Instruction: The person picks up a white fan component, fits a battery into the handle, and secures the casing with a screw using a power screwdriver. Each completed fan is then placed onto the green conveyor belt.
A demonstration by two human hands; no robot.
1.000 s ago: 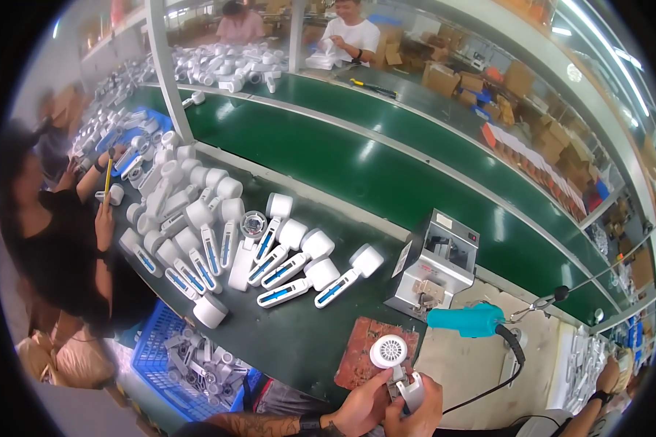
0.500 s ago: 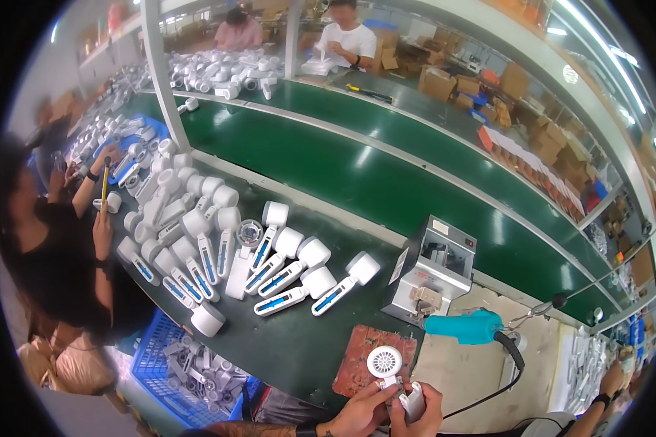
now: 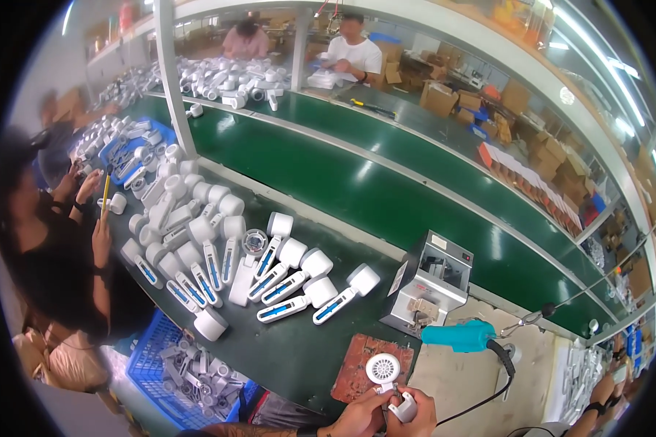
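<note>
Low in the view, my left hand [image 3: 360, 415] is closed on the lower end of a small white handheld fan [image 3: 383, 369], whose round grille faces up. My right hand [image 3: 420, 418] grips a curved white plastic housing piece [image 3: 402, 408] close against the fan's base. Fingers hide where the two parts meet. Beneath the fan's head lies a worn red-brown board [image 3: 353, 368] on the dark green table. To the right, a teal electric screwdriver [image 3: 459, 336] hangs from a spring hook, and a grey metal box-shaped machine [image 3: 423, 291] stands behind it.
Several white fans with blue strips in their handles [image 3: 284, 284] cover the table's left. A blue crate [image 3: 149, 371] of grey parts sits below the edge. Green conveyor belts [image 3: 328, 175] run behind. A co-worker in black [image 3: 58, 255] holds a yellow-handled tool at left; others work farther back.
The housing piece in my right hand has turned, showing a more curved side, and sits nearer the fan. The view has shifted slightly. The co-worker's hands at left have moved apart.
</note>
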